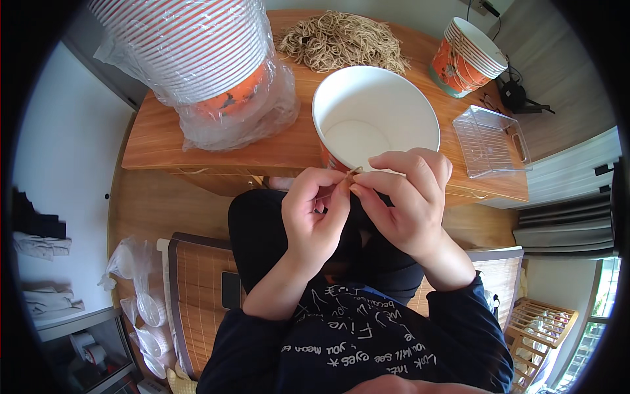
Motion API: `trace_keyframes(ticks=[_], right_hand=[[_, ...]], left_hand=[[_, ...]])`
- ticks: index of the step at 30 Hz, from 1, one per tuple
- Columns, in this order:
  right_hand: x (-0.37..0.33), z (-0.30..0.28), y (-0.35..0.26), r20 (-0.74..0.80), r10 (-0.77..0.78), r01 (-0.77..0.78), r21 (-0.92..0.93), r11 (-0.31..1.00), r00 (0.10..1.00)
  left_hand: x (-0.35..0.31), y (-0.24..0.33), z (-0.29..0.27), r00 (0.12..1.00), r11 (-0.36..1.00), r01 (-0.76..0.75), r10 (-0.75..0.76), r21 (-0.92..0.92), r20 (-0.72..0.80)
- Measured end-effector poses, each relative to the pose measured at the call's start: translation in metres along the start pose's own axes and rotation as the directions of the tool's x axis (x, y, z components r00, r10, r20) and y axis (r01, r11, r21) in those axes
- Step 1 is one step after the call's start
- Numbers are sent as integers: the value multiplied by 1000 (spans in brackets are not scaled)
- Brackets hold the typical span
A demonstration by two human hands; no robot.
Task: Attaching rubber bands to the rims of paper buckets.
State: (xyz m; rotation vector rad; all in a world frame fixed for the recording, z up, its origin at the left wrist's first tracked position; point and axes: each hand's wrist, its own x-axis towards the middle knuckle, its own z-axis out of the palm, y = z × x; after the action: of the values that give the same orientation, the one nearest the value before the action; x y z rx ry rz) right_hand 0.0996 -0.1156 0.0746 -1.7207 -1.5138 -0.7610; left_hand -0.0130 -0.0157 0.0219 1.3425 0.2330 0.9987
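My left hand (310, 220) and my right hand (412, 203) meet in front of the near rim of a large paper bucket (403, 108), white inside with an orange outside. Both hands are closed in a pinch on a short bit of tan cord (357, 170) at the fingertips. Most of that cord is hidden by the fingers, so I cannot tell if it is knotted or joined to the bucket. Behind the bucket lies a loose pile of tan cords (344, 43), which look like the same material.
A tall stack of nested buckets in clear plastic (226, 85) stands at left on the wooden desk (151, 141). At the far right is a smaller stack of orange buckets (459, 62) with cords hanging from it. A clear plastic tray (489, 141) sits near the right edge.
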Motion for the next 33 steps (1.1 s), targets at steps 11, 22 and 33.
trace_keyframes(ticks=[11,22,33], right_hand=[[1,-2,-1,56,-4,3,22,1000,998],[11,-15,0,202,59,-83,110,990,978],[3,-15,-4,170,48,-52,21,998,984]], left_hand=[[-3,0,-2,996,982,-84,82,167,16],[1,11,-2,943,816,-323,320,480,91],[2,13,-4,862,621,-478,467,621,197]])
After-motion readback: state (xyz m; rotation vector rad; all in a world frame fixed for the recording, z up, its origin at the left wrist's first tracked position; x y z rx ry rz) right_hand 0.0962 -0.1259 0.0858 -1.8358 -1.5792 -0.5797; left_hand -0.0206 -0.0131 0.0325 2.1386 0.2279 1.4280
